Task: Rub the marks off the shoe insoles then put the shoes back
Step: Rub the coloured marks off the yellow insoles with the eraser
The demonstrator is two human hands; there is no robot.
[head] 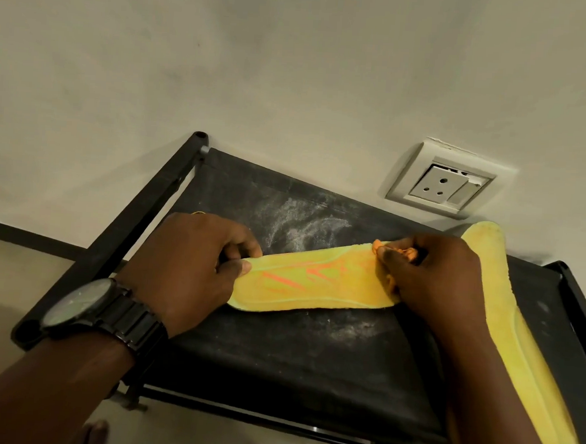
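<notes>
The flat yellow foam insole with orange marks [310,284] lies on the black fabric shelf [277,351]. The left hand [186,266] pinches one end so it stays put. The right hand [432,275] squeezes a small orange rubber [407,253] against the other end to rub marks away.

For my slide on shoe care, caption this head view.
Left hand pins a yellow insole while right hand rubs its marks.
</notes>
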